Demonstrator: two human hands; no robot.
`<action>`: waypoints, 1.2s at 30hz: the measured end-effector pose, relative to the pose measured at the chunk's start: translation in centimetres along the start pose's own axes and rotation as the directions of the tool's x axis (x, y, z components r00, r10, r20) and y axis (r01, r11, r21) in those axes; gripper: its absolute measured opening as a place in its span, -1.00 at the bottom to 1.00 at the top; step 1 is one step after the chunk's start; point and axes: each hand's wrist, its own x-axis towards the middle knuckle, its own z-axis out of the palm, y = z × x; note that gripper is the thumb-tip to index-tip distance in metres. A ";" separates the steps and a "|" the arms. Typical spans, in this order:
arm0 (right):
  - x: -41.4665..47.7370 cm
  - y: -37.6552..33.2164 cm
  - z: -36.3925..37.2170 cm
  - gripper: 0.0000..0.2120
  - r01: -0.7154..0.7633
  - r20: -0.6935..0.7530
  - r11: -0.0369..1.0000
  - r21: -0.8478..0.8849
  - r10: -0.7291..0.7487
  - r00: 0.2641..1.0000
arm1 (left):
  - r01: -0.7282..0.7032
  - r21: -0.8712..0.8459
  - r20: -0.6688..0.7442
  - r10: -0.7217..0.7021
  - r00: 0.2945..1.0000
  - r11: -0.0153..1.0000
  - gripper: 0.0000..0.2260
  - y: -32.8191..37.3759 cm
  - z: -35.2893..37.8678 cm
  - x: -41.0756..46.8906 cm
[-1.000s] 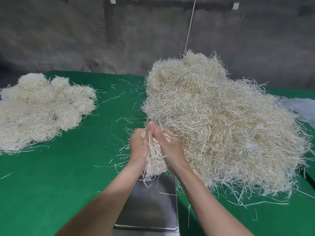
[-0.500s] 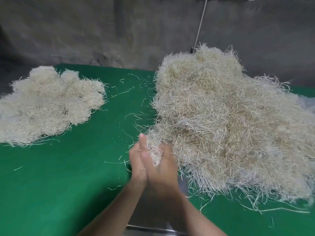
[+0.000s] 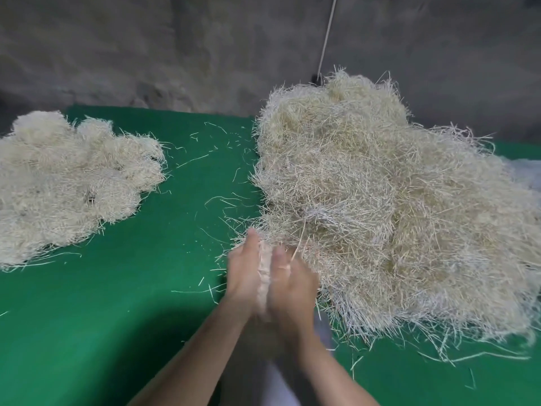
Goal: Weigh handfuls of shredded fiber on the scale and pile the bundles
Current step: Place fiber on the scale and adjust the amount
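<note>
Shredded fiber, one handful [image 3: 263, 269], sits between the left hand [image 3: 241, 278] and right hand [image 3: 294, 287], which are pressed palm to palm with fingers straight. They are at lower centre, against the loose heap [image 3: 380, 215]. This looks like compacting before weighing. Next, the handful needs setting on the scale [image 3: 324, 332], blurred under the wrists. Bundles [image 3: 67, 183] lie at left on the desk [image 3: 146, 303].
</note>
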 end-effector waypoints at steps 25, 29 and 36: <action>4.6 0.8 3.7 -0.44 -0.499 0.276 0.778 0.382 0.419 0.865 | 0.184 -0.284 0.417 -0.052 0.908 0.941 -0.35 -0.3 -3.6 1.3; 1.7 2.4 5.3 -0.57 -0.288 0.288 0.956 0.063 0.259 0.922 | -0.121 -0.173 -0.152 0.095 0.984 0.977 -0.69 0.1 -4.8 4.2; 3.3 0.4 7.5 -0.86 -0.119 0.257 0.987 0.108 0.088 0.962 | -0.138 0.001 0.077 0.138 0.987 0.990 -0.67 0.9 -6.2 5.2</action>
